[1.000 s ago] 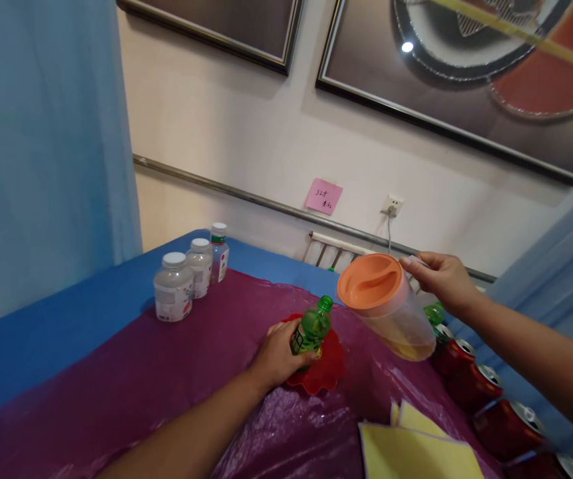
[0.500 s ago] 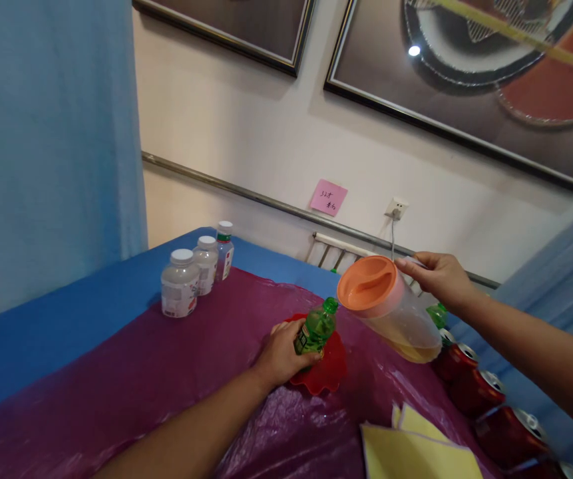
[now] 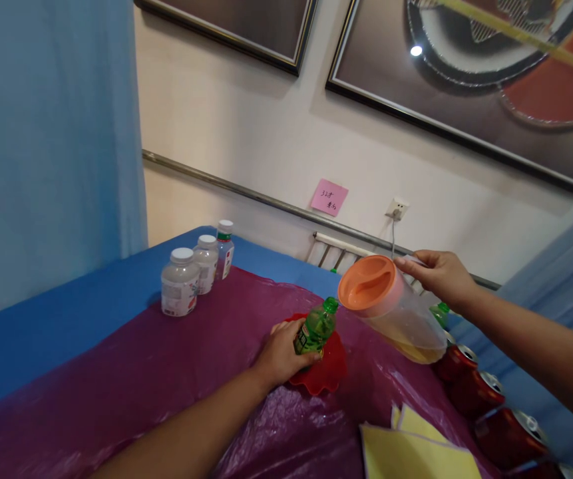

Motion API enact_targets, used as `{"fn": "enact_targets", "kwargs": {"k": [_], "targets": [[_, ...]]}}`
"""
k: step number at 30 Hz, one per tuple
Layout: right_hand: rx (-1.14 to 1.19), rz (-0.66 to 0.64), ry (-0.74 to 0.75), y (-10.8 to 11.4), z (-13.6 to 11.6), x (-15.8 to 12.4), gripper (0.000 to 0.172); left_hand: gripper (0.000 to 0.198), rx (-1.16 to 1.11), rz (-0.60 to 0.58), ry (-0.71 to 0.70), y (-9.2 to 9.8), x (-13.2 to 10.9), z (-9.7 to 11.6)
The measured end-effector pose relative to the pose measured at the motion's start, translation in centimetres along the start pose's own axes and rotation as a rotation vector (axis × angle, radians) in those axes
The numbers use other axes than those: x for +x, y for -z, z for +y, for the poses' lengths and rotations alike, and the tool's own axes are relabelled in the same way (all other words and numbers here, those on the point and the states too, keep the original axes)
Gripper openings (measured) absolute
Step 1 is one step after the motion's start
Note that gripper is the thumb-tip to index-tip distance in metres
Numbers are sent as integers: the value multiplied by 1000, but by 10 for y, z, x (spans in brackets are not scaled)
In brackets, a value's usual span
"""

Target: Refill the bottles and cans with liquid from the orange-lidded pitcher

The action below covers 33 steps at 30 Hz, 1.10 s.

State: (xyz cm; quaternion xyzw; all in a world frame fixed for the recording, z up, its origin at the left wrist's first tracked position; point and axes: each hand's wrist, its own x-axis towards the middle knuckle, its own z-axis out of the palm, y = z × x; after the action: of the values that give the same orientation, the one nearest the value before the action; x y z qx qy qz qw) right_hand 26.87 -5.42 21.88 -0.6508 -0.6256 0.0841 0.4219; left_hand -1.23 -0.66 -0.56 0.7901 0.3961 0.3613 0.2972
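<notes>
My left hand (image 3: 282, 352) is wrapped round a green plastic bottle (image 3: 317, 329), uncapped and tilted slightly to the right. The bottle stands over a red scalloped dish (image 3: 333, 369); whether its base touches the dish is hidden. My right hand (image 3: 443, 278) grips the handle of a clear pitcher (image 3: 406, 326) with an orange lid (image 3: 369, 283). The pitcher is tipped to the left, its lid edge close beside the bottle's mouth. Some yellowish liquid lies low in its far end. I cannot make out any stream between the two.
Three white-capped bottles (image 3: 180, 283) stand in a row at the left. Several red cans (image 3: 478, 392) and another green bottle (image 3: 440, 314) line the right side. Yellow cloths (image 3: 416, 452) lie at the front on the purple plastic sheet (image 3: 131, 372). Blue curtains (image 3: 51, 133) hang at the sides.
Almost nothing differs. The pitcher's far end has shifted very slightly to the right, while my left hand and the green bottle have stayed in place.
</notes>
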Motion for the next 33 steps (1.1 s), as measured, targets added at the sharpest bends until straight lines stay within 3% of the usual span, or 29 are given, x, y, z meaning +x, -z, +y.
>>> {"fn": "enact_targets", "kwargs": {"k": [7, 14, 33], "targets": [[-8, -5, 65, 3, -5, 0, 57, 63, 7, 4, -13, -1, 1, -3], [-49, -28, 10, 4, -11, 1, 60, 62, 2, 15, -23, -2, 0, -4], [-94, -44, 46, 6, -20, 4, 61, 59, -3, 2, -31, -2, 0, -2]]}}
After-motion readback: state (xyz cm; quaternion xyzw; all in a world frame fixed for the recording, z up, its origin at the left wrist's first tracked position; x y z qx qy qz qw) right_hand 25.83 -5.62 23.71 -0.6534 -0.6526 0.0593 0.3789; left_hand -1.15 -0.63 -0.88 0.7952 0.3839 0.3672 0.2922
